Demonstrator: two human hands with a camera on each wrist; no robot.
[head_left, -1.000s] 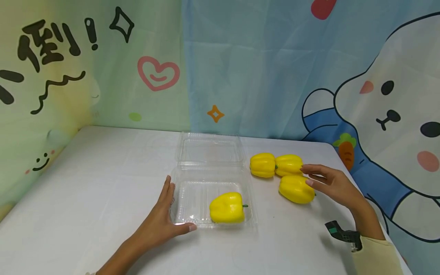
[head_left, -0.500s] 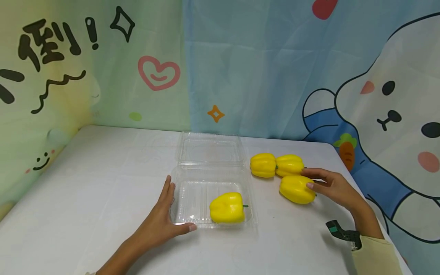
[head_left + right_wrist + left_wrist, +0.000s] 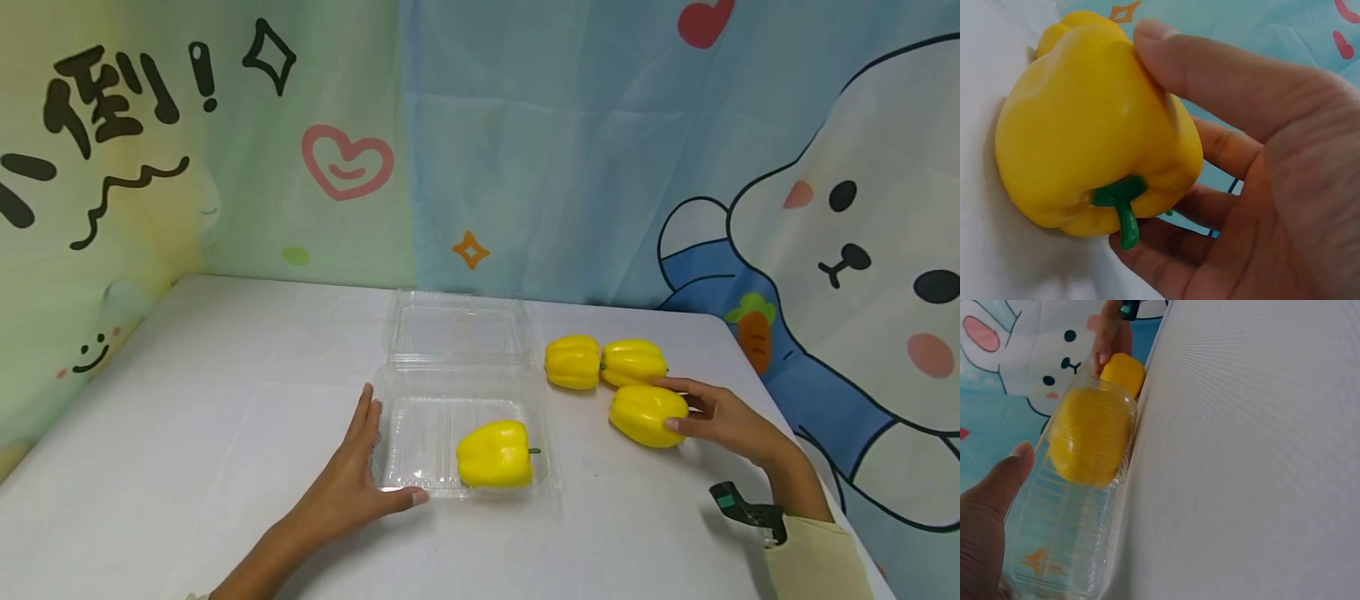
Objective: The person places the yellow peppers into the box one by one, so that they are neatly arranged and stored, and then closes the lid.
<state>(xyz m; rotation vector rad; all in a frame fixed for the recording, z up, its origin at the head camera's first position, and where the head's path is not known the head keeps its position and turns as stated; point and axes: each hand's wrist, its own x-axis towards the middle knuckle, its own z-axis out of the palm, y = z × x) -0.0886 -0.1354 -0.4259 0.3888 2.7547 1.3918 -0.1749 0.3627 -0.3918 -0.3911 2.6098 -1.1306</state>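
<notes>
My right hand (image 3: 731, 423) holds the stem end of a yellow bell pepper (image 3: 643, 414) lying on the table. In the right wrist view the thumb (image 3: 1166, 47) lies on that pepper's near side, and the other fingers reach round the far side by its green stem (image 3: 1124, 209). My left hand (image 3: 352, 471) spreads at the left front corner of a clear hinged plastic box (image 3: 412, 442), fingers straight along its side and thumb along the front edge. The box stands open with its lid (image 3: 461, 325) laid back. One yellow pepper (image 3: 495, 454) lies in its right half.
Two more yellow peppers, one left (image 3: 572, 362) and one right (image 3: 632, 362), lie end to end behind the held one. A printed cloth (image 3: 525, 150) hangs behind the white table (image 3: 247, 400). A dark wrist mount (image 3: 750, 510) sits at the right sleeve.
My right hand has lowered and closed in on the front pepper, its thumb now on the pepper. The right-hand pepper behind it shifted very slightly. The left hand stays put.
</notes>
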